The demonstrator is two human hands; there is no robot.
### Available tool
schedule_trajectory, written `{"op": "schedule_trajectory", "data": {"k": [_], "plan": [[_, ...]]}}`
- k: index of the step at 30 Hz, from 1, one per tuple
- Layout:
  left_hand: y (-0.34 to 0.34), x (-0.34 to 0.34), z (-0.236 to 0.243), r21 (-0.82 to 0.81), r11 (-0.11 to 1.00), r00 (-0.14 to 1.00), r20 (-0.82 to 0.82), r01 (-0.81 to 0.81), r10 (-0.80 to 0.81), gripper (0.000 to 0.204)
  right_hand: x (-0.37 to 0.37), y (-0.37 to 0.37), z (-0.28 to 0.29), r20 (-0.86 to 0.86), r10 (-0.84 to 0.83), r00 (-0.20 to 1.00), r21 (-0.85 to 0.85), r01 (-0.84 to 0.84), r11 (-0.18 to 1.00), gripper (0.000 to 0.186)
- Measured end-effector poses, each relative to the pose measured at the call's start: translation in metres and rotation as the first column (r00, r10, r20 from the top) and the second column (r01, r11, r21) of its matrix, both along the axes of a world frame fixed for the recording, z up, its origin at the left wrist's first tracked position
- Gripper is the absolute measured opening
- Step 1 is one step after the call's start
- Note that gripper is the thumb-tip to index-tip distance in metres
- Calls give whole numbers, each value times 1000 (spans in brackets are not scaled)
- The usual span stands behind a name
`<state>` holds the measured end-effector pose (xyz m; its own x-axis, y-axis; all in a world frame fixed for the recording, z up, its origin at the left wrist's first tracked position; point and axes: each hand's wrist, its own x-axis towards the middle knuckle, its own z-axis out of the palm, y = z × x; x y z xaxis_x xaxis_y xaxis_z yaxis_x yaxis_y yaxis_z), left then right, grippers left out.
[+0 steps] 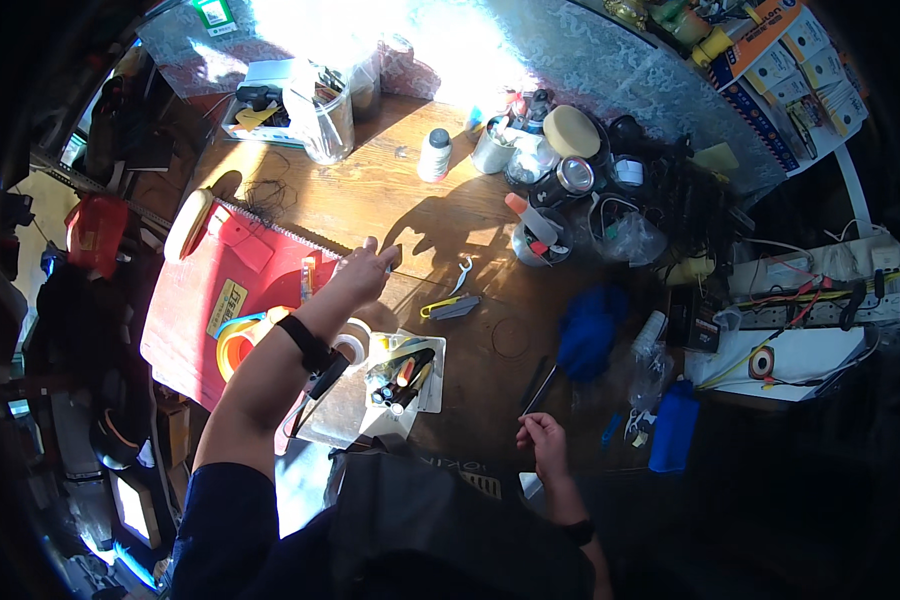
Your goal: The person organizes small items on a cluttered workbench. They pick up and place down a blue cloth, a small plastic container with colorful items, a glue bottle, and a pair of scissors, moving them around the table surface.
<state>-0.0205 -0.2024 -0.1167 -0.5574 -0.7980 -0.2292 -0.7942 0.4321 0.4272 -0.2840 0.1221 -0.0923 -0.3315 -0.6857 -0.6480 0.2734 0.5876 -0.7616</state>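
Observation:
My left hand [363, 275] reaches over the far edge of the red board, its fingers closed around a small brownish piece [396, 257] that I cannot make out. At the table's near side, my right hand [543, 440] pinches the lower end of a slim dark stick [541, 388] with a shiny edge. Between the hands lie a grey and yellow utility knife [451, 307] and a small white hook-shaped tool [463, 274]. Below my left wrist, a clear tray [430, 398] holds several pens or markers. Rolls of orange tape [232, 352] and white tape [351, 343] sit beside my left forearm.
A white bottle [435, 156] stands at the back. Cans, jars and a tin [541, 240] of tools crowd the back right. A blue cloth bundle [592, 335] and a blue box [674, 427] lie right of my right hand. A clear bin [320, 120] stands back left.

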Motion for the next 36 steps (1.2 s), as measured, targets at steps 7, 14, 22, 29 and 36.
{"op": "schedule_trajectory", "data": {"k": [7, 14, 22, 29, 36], "plan": [[-1, -3, -30, -156, 972, 984, -9, 177, -180, 13, -16, 13, -17, -48, -47, 998, 128, 53, 990, 12], [7, 10, 4, 190, 975, 946, -281, -113, 164, 27, -25, 21, -45, -332, -1, 943, 52, 20, 998, 9], [94, 3, 114, 819, 518, 483, -568, 249, 666, 32, -8, -29, -43, -861, 287, 419, 255, -133, 958, 35], [163, -32, 107, 932, 80, 569, -282, 353, 772, 42, 3, -36, -44, -818, 445, 366, 373, -251, 893, 25], [209, -70, 65, 953, 127, 728, -293, 275, 620, 56, 1, -21, -48, -765, 375, 523, 244, -304, 921, 20]]}}
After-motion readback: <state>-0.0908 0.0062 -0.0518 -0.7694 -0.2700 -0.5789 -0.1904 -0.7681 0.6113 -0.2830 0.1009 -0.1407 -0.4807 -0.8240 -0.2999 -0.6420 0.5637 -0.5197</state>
